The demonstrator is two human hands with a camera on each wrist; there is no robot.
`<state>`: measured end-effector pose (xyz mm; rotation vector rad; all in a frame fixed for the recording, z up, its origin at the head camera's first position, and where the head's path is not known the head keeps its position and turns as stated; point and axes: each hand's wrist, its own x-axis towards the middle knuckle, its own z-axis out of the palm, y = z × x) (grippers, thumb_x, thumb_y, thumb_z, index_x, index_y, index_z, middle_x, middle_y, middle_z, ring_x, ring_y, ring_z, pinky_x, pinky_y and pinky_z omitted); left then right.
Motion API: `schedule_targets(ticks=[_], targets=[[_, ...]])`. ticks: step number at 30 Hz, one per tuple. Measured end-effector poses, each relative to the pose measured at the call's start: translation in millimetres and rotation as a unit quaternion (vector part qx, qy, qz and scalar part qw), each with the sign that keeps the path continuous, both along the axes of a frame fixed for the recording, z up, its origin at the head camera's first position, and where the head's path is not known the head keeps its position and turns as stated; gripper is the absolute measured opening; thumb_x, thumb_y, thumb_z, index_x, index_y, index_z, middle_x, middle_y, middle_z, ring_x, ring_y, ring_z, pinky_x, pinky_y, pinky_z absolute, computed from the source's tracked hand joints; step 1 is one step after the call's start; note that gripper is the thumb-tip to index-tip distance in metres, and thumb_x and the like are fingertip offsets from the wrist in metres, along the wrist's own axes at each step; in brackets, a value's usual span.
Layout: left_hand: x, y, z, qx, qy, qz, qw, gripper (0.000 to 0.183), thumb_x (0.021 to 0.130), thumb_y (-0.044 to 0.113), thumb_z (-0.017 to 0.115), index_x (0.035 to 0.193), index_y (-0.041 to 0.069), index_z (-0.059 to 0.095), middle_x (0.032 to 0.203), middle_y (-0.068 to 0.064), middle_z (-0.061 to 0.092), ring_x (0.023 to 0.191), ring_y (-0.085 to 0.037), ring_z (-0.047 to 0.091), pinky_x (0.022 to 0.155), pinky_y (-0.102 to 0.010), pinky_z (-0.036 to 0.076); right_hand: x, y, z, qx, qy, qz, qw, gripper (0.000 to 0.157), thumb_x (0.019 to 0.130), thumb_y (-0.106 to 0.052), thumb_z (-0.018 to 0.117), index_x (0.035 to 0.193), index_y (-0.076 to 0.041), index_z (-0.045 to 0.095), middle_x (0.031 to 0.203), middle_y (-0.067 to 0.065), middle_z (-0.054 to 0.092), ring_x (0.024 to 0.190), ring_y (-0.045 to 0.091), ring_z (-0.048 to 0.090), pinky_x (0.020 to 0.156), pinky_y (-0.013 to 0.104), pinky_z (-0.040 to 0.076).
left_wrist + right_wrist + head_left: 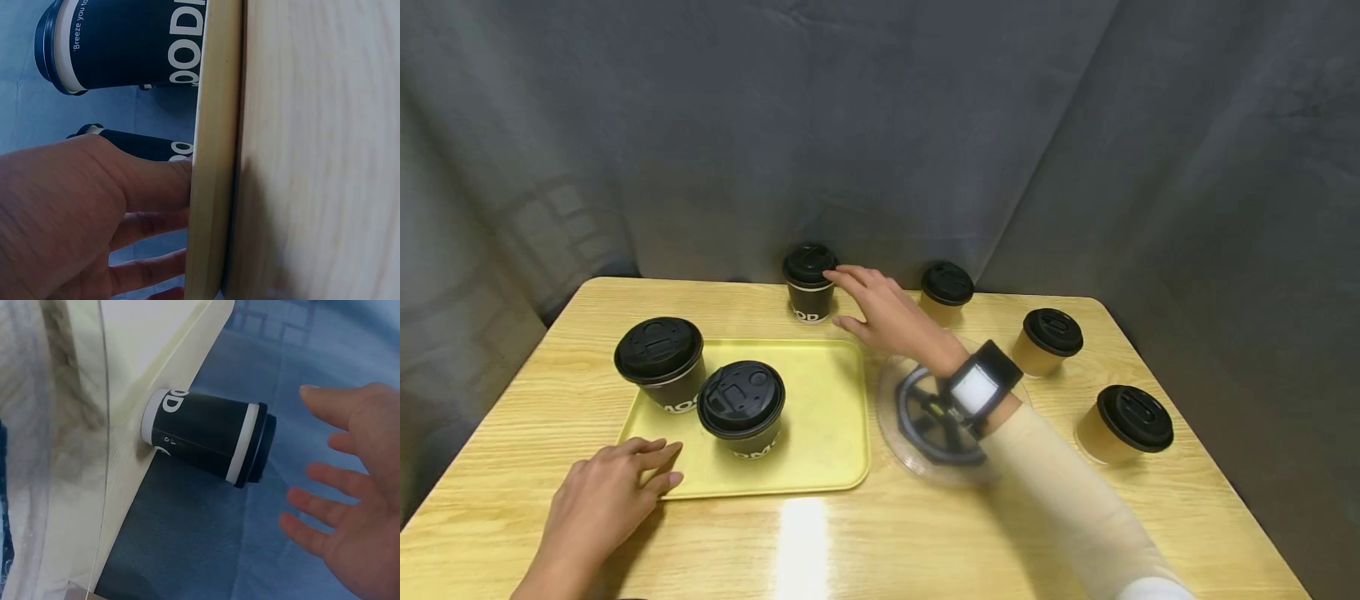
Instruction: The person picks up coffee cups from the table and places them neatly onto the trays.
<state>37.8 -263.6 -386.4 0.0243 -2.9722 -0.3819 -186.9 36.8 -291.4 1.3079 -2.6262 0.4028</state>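
My left hand (pixel 606 500) rests at the near left corner of a yellow tray (pixel 820 417), thumb at the rim and fingers loosely spread over it. Two black paper cups with black lids stand at the tray's left side: a front cup (pixel 743 408) and a rear cup (pixel 662 362) at its left edge. Beyond the tray, a smaller black lidded cup (pixel 810 283) stands upright near the table's back edge. My right hand (pixel 891 312) reaches toward it with spread fingers. In the right wrist view, a gap shows between this hand (pixel 356 487) and the cup's lid (pixel 257 447).
Under my right forearm lies a clear round plastic piece (pixel 895 417) with a dark spoked shape. Brown cups with black lids stand along the right: a back cup (pixel 943 293), a middle cup (pixel 1047 342) and a near cup (pixel 1120 425). Grey curtain (pixel 850 125) hangs behind the wooden table (pixel 715 550).
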Motion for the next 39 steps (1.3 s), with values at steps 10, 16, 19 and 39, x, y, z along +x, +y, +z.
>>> schedule_targets(ticks=[10, 16, 19, 39], targets=[[3.5, -4.5, -0.6, 0.001, -0.004, 0.004, 1.0000, 0.035, 0.079, 0.028, 0.077, 0.112, 0.015, 0.075, 0.117, -0.015, 0.070, 0.103, -0.045, 0.062, 0.078, -0.060, 0.044, -27.7, -33.0, -0.8, 0.032, -0.034, -0.038, 0.998, 0.074, 0.093, -0.045, 0.062, 0.154, -0.023, 0.027, 0.160, 0.014, 0.025, 0.144, 0.036, 0.031, 0.106, 0.055, 0.041], [2.3, -0.9, -1.9, 0.003, -0.001, 0.002, 1.0000, 0.035, 0.079, 0.029, 0.077, 0.112, 0.016, 0.074, 0.117, -0.014, 0.069, 0.104, -0.044, 0.062, 0.077, -0.059, 0.045, -36.8, -45.0, -6.1, 0.042, -0.058, -0.064, 0.995, 0.077, 0.092, -0.047, 0.062, 0.155, -0.025, 0.024, 0.161, 0.014, 0.021, 0.147, 0.038, 0.026, 0.109, 0.058, 0.037], [2.3, -0.2, -2.0, 0.003, 0.005, 0.000, 1.0000, 0.035, 0.079, 0.029, 0.077, 0.111, 0.016, 0.075, 0.116, -0.014, 0.070, 0.103, -0.043, 0.063, 0.077, -0.058, 0.045, -39.9, -49.5, -8.3, 0.040, -0.066, -0.076, 0.994, 0.076, 0.092, -0.048, 0.061, 0.155, -0.025, 0.024, 0.162, 0.013, 0.020, 0.147, 0.038, 0.025, 0.110, 0.058, 0.037], [-1.0, 2.2, -1.5, 0.002, -0.001, 0.001, 1.0000, 0.035, 0.079, 0.029, 0.077, 0.112, 0.017, 0.075, 0.117, -0.013, 0.070, 0.105, -0.044, 0.062, 0.080, -0.060, 0.045, -53.2, -59.2, -17.3, 0.040, -0.092, -0.092, 0.991, 0.059, 0.096, -0.046, 0.056, 0.149, -0.024, 0.041, 0.160, 0.015, 0.024, 0.141, 0.040, 0.035, 0.108, 0.055, 0.042]])
